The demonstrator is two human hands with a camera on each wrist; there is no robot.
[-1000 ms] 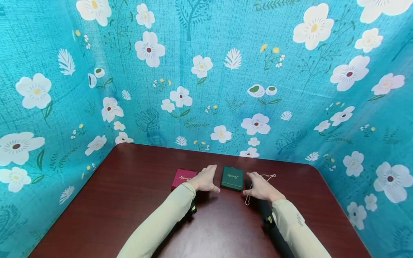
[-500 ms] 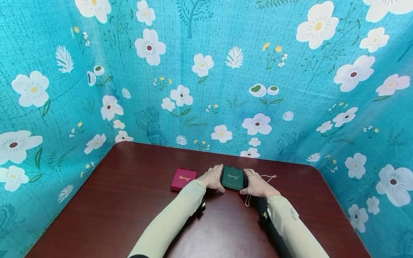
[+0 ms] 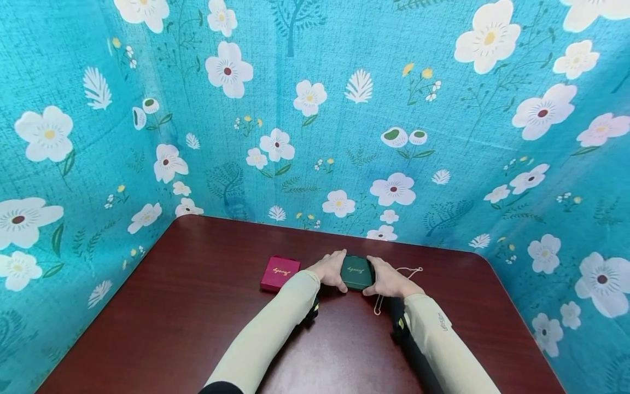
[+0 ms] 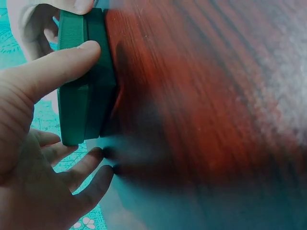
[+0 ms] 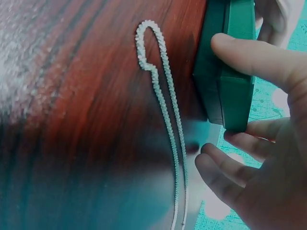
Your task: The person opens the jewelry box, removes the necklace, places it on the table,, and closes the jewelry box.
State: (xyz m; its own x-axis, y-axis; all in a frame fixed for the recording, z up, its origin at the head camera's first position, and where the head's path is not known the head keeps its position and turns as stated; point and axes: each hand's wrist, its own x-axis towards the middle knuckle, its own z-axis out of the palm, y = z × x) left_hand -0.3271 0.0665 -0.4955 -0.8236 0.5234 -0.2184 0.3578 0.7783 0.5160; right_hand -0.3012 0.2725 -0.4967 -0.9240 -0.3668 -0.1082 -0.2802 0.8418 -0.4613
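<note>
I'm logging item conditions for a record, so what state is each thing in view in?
Green jewelry box: closed, lettered face up.
Red jewelry box: closed, lettered face up, untouched.
Chain necklace: lying loose on the table; clasp state unclear.
Left grip: holding the green box's left side.
Right grip: holding its right side.
Floral cloth: hanging.

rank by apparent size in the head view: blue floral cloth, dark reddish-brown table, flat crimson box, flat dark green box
1. Blue floral cloth
2. Dark reddish-brown table
3. Flat crimson box and flat dark green box: near alike, so unranked; left hand and right hand partly cover the green box
</note>
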